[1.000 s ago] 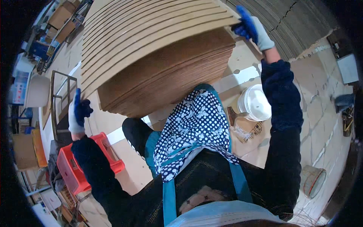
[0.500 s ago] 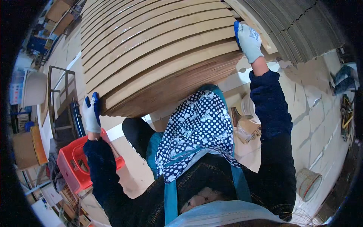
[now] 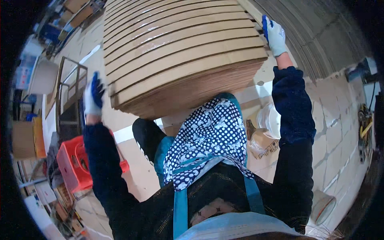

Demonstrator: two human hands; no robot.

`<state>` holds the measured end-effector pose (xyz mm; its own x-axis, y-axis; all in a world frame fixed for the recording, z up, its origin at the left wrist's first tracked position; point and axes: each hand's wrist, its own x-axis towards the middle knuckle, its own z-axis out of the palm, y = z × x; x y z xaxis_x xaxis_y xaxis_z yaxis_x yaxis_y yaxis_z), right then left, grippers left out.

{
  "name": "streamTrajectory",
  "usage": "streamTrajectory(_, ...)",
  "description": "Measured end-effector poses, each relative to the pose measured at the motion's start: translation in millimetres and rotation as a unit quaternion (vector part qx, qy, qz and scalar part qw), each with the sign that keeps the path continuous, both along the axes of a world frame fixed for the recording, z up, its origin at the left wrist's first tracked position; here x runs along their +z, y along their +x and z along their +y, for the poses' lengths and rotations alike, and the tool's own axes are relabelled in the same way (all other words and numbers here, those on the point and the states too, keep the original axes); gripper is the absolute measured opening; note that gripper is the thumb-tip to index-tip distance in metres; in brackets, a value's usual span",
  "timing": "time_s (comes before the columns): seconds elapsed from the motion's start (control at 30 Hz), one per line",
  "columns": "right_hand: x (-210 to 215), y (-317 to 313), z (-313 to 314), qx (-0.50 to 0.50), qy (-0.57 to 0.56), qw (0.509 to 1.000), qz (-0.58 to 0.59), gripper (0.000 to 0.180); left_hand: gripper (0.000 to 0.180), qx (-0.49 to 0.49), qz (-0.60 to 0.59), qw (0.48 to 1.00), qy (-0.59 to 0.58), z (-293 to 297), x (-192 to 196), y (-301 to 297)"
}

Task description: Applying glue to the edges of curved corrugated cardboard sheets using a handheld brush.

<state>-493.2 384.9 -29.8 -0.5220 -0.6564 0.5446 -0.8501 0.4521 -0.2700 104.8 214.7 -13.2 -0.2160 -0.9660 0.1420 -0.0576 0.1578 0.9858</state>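
A tall stack of flat brown cardboard sheets (image 3: 186, 58) stands in front of me, its top sheets fanned back in overlapping strips, some with a glossy shine. Left of the stack is my left hand (image 3: 94, 96), in a white glove with blue palm and fingers. Its fingers are apart, slightly smeared by motion, and a gap separates it from the cardboard. My right hand (image 3: 275, 38), gloved alike, is raised beside the stack's right edge with nothing visible in it. Its fingers point away from me, thumb side toward the sheets.
Another large pile of grey-brown sheets (image 3: 316, 32) rises at the far right. A red plastic stool (image 3: 74, 164) stands left of my legs, near a metal frame (image 3: 72, 96). At right on the tiled floor are a white bucket (image 3: 270, 120) and a wire-like basket (image 3: 322, 208).
Both hands have come off the stack's edges and moved outward, the left also slightly upward. The stack appears farther right in view, its strips lying more level.
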Motion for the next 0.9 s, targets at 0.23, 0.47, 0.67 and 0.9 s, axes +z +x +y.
streamTrajectory(0.23, -57, 21, -44, 0.013, -0.006, 1.000, 0.024, 0.055, 0.027, 0.064, -0.021, 0.994, 0.091, -16, -46, -35)
streamTrajectory(0.47, -34, 32, -35, -0.052, 0.016, 0.996, -0.067, 0.055, 0.018, 0.207, -0.250, 0.944, -0.053, -4, -56, -46)
streamTrajectory(0.67, -39, 29, -35, -0.035, 0.068, 0.995, -0.059, 0.057, 0.025, 0.220, -0.260, 0.938, -0.063, -10, -65, -39)
streamTrajectory(0.9, -30, 12, -22, 0.076, 0.069, 0.995, 0.009, 0.055, 0.032, 0.149, -0.279, 0.940, -0.124, -9, -46, -24)
